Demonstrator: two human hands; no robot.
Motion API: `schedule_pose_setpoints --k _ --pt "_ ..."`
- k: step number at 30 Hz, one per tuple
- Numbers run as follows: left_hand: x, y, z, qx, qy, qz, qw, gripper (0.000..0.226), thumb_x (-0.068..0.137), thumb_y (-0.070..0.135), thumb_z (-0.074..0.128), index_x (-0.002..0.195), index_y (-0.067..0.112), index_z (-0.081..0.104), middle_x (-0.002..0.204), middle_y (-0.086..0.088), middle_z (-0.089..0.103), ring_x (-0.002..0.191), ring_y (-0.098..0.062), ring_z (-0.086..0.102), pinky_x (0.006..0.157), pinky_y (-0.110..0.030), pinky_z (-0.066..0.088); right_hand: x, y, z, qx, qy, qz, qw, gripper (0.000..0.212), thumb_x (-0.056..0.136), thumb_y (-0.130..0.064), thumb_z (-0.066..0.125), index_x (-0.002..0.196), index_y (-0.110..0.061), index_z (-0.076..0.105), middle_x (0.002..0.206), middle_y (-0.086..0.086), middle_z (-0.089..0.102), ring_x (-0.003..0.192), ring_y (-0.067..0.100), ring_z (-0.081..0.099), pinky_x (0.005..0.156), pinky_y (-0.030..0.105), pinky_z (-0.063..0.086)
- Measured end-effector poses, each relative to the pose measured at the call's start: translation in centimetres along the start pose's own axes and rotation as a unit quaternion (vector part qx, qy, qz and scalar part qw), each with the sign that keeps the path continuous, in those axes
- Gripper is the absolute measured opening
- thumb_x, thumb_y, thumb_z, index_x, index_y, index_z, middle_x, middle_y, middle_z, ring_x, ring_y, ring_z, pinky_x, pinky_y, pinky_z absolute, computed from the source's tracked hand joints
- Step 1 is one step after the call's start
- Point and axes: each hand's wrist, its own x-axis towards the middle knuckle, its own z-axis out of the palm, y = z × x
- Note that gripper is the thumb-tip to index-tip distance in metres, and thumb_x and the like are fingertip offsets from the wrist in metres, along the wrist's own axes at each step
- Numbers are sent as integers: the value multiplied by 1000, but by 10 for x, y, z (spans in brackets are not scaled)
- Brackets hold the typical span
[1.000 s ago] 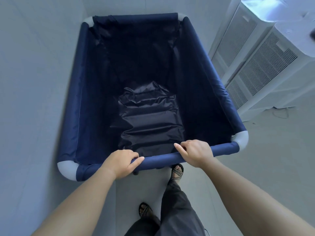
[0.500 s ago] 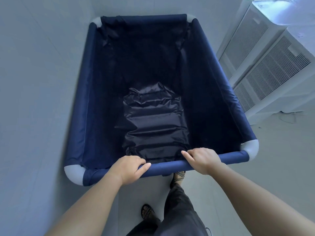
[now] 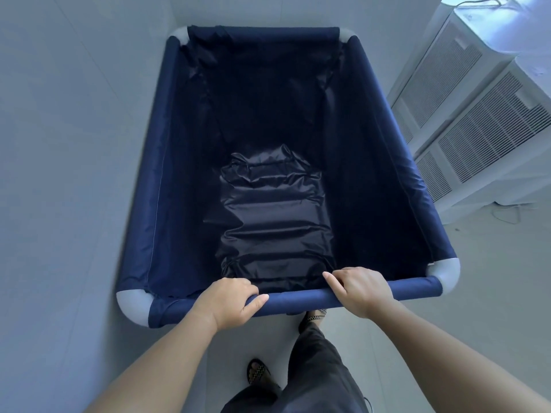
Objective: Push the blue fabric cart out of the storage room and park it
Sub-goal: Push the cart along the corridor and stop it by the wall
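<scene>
The blue fabric cart (image 3: 298, 302) fills the middle of the head view, a deep navy bin with grey rounded corners and nothing inside but wrinkled lining. My left hand (image 3: 228, 302) grips the near rim bar left of centre. My right hand (image 3: 359, 289) grips the same bar right of centre. The cart's left side runs close along a pale wall (image 3: 68, 144), and its far end sits near the corner of the room. The wheels are hidden under the fabric.
Two white louvred appliance units (image 3: 477, 123) stand close to the cart's right side. A thin cable (image 3: 507, 211) lies on the grey floor by the nearer unit. My sandalled feet (image 3: 258, 372) and dark trousers are just behind the cart.
The cart has slid slightly rightward and lower in view, and the white units on the right have drifted toward the frame edge. Both hands keep their grip on the rim bar.
</scene>
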Motion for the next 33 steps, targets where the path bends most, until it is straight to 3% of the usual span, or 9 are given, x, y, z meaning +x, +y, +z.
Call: schedule_pose_setpoints --k 6,12,25,30,33 --pt "-2 0 0 7 6 2 1000 43 96 47 29 77 19 54 76 7 48 72 -16 48 66 -30 38 -4 -3 1 -11 28 0 1000 51 93 -53 19 59 -22 42 65 -5 55 62 15 49 49 31 27" --pt "1 -3 -3 5 16 0 1000 43 96 48 28 72 20 51 74 6 49 70 -16 49 63 -29 37 0 -5 0 -12 40 5 999 53 94 -52 18 61 -20 46 66 -5 56 65 18 52 53 33 34" --pt "12 -12 -12 24 34 -18 999 45 96 47 30 81 17 59 80 3 57 75 -19 55 68 -34 46 14 -8 -7 -7 55 -10 998 53 95 -50 22 61 -20 49 63 -4 53 65 18 51 52 32 27" --pt "13 -13 -12 22 32 -24 999 61 83 61 12 79 21 58 76 6 54 71 -15 53 63 -30 42 15 -6 -9 -3 55 -21 998 54 95 -51 20 63 -20 51 64 -4 54 65 19 50 51 32 26" --pt "14 -14 -12 30 24 -34 999 44 93 52 25 78 24 55 73 10 49 69 -13 49 60 -27 35 16 -6 -10 -6 51 -31 998 54 95 -52 18 64 -21 51 68 -5 57 68 18 51 53 32 29"
